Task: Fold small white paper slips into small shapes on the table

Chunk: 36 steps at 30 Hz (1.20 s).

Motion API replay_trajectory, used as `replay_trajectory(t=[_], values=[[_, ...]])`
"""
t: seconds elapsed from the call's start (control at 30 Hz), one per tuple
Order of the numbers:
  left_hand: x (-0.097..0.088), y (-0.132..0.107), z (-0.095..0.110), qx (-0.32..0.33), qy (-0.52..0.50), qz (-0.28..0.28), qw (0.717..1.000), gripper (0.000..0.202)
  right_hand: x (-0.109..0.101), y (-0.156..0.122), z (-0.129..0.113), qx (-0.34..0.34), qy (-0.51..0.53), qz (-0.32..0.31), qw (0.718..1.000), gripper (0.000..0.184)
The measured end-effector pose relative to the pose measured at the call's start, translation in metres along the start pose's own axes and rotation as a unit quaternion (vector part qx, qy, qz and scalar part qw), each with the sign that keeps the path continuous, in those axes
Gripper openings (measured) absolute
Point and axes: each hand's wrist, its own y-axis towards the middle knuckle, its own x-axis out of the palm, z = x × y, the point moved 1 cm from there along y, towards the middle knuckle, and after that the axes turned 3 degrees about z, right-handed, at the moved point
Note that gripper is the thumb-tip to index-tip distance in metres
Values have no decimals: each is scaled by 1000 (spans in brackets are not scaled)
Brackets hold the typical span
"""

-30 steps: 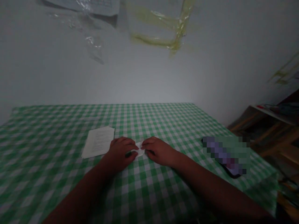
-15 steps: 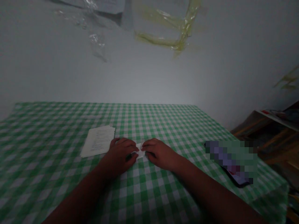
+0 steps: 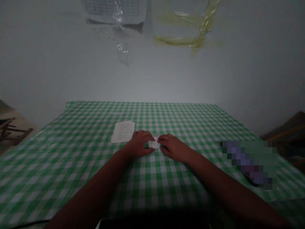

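Observation:
A small piece of printed paper [image 3: 153, 144] lies on the checked tablecloth between my hands. My left hand [image 3: 140, 143] spans its left side, the index fingertip at the upper edge and the thumb at the lower edge. My right hand [image 3: 175, 148] has its fingers bent together at the paper's right edge, the thumb tucked beneath them. Part of the paper is hidden by my fingertips. Just beyond my left hand, a stack of printed sheets [image 3: 123, 132] rests slightly fanned, its lower right corner close to my fingers.
The green and white checked tablecloth [image 3: 78, 152] covers a table against a pale wall. On the right lies a phone-like object [image 3: 247, 165], blurred out by pixels. Taped paper [image 3: 114, 11] hangs on the wall. Wooden furniture [image 3: 14, 130] stands at far left.
The view has turned left and pulled back, so everything sits further right and smaller. My left thumb has spread away from its fingers, uncovering more of the small paper.

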Motion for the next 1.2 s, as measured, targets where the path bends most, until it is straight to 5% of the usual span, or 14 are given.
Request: replay_trajectory(t=[0.27,0.73,1.0,1.2], values=[[-11,5,-9,49,-8,-66,997,39,-4,0,-2,-17,-11,-21,1000,28],[-6,3,-7,85,46,-26,995,27,0,-4,16,-30,75,14,997,30],[-12,4,4,83,79,-31,993,42,0,-2,11,-27,78,18,996,29],[-19,-1,4,92,3,-32,995,20,-1,-3,9,-35,85,17,996,31]])
